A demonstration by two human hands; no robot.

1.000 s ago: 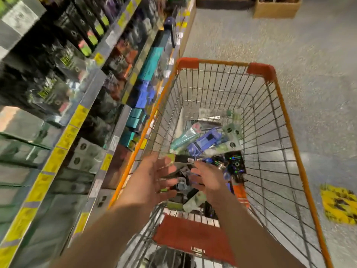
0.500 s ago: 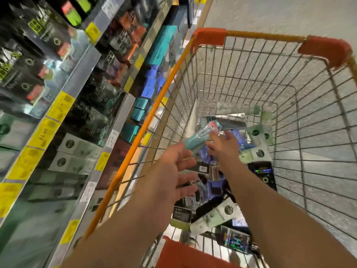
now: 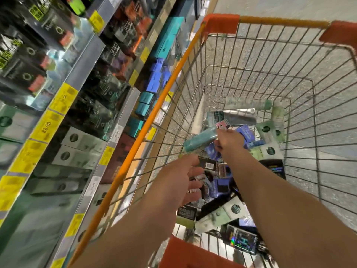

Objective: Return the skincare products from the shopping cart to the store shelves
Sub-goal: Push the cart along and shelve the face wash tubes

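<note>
Both arms reach into an orange-rimmed wire shopping cart point(image 3: 154, 113) holding several skincare boxes in purple, black, pale green and teal. My right hand point(image 3: 229, 141) grips a long teal box point(image 3: 201, 141) by its far end and holds it lifted above the pile, its near end pointing left. My left hand point(image 3: 177, 182) hovers just below and left of that box, fingers spread and relaxed, holding nothing. A purple box point(image 3: 247, 133) and pale green boxes point(image 3: 268, 151) lie beyond my right hand.
Store shelves point(image 3: 119, 120) run along the left, close beside the cart, with yellow price tags point(image 3: 46, 125) on their edges and rows of black, grey, teal and purple boxes. Grey speckled floor point(image 3: 289, 6) lies ahead and to the right.
My right hand went forward from the near pile, took the teal box and raised it. My left hand stays spread under it. The view came closer to the cart.
</note>
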